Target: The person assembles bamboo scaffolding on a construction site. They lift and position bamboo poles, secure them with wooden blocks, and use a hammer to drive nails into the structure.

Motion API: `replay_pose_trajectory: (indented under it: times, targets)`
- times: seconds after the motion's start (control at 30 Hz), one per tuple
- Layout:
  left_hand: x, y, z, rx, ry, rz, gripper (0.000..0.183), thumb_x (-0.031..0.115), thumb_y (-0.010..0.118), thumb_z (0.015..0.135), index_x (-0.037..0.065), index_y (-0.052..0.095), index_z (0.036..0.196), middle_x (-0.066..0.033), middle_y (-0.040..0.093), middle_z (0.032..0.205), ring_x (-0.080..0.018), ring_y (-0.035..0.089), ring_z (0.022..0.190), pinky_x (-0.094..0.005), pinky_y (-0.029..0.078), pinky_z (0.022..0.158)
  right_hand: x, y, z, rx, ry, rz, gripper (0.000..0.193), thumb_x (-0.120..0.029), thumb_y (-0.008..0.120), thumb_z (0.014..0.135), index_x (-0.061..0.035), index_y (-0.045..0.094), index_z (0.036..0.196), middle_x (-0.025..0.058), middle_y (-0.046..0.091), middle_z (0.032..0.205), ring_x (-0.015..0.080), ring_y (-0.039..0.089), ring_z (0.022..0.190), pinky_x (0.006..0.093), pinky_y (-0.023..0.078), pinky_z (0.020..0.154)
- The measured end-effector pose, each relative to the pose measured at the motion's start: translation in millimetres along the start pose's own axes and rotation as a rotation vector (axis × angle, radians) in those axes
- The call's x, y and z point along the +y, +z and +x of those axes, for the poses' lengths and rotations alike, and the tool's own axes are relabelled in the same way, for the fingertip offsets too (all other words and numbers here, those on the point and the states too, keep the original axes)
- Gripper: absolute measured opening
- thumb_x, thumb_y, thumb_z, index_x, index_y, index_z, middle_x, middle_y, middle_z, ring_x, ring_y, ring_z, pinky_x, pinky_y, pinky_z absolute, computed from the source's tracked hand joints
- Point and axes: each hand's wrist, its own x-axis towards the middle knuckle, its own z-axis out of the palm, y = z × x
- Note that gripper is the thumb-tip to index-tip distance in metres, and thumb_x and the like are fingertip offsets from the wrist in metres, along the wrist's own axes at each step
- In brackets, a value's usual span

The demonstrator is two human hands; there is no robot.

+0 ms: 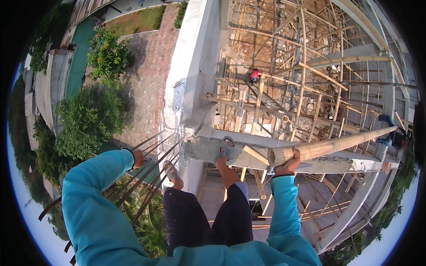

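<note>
**Head view: standing on a concrete beam, one hand on a bamboo pole, the other on steel bars**

Head camera looks straight down from high on an unfinished building. The concrete beam (208, 148) serves as the landmark: one sandalled foot (227, 148) rests on it, the other foot (172, 173) sits just left of it among the rebar rods (153, 170). Right of the beam, the right hand (287, 165) has its fingers curled around the near end of a thick bamboo pole (333, 145), which runs away to the right above the beam's far stretch. Left of the beam, the left hand (138, 158) is at the upper ends of the rods; whether its fingers close on them cannot be told. Beyond the beam stands bamboo scaffolding (301, 80), with a person in red (255, 75) far below. Left of the beam lie a paved yard (148, 80) and trees (86, 119).
</note>
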Motion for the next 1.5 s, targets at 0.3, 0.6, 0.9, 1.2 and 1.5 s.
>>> replay_pose_trajectory:
  times: [0.3, 0.6, 0.9, 1.2, 1.5]
  targets:
    - [18, 7, -86, 0.002, 0.266, 0.644, 0.013, 0.009, 0.066, 0.082, 0.005, 0.079, 0.084, -0.0183, 0.074, 0.083, -0.0353, 0.072, 0.078, -0.0475, 0.057, 0.07, -40, -19, -55, 0.0, 0.055, 0.021, 0.046, -0.032, 0.068, 0.082, -0.0072, 0.055, 0.119, 0.0092, 0.061, 0.11, 0.0311, 0.062, 0.104, 0.0473, 0.052, 0.094]
    - [63, 7, -125, 0.454, -0.373, -0.26, 0.017, 0.014, 0.072, 0.079, 0.003, 0.078, 0.092, -0.0214, 0.074, 0.088, -0.0388, 0.073, 0.081, -0.0495, 0.059, 0.072, -89, -2, -105, -0.074, 0.06, 0.024, 0.046, -0.033, 0.064, 0.086, -0.0066, 0.054, 0.122, 0.0117, 0.06, 0.114, 0.034, 0.062, 0.105, 0.0506, 0.053, 0.093]
    - [60, -4, -116, 0.481, -0.369, -0.297, 0.04, 0.014, 0.075, 0.069, 0.001, 0.073, 0.107, -0.0257, 0.074, 0.099, -0.0411, 0.073, 0.094, -0.0524, 0.06, 0.074, -122, -2, -131, -0.101, -0.041, 0.024, 0.046, -0.032, 0.061, 0.089, -0.0045, 0.052, 0.125, 0.0123, 0.062, 0.11, 0.0328, 0.064, 0.101, 0.0497, 0.054, 0.09]
    - [36, -10, -83, 0.551, -0.329, -0.241, 0.029, 0.013, 0.08, 0.06, 0.008, 0.081, 0.089, -0.0207, 0.076, 0.094, -0.0382, 0.075, 0.089, -0.0508, 0.059, 0.073, -141, -17, -156, -0.162, -0.109, 0.128, 0.042, -0.029, 0.068, 0.087, -0.0041, 0.055, 0.118, 0.0123, 0.063, 0.104, 0.0311, 0.066, 0.096, 0.0457, 0.054, 0.087]
    - [-9, -14, -36, 0.543, -0.31, -0.377, 0.036, 0.028, 0.079, 0.073, 0.007, 0.077, 0.103, -0.018, 0.075, 0.103, -0.0347, 0.073, 0.1, -0.0488, 0.058, 0.082, -139, 47, -151, -0.102, -0.132, 0.187, 0.035, -0.024, 0.066, 0.088, -0.004, 0.058, 0.116, 0.013, 0.066, 0.099, 0.032, 0.068, 0.092, 0.0467, 0.057, 0.085]
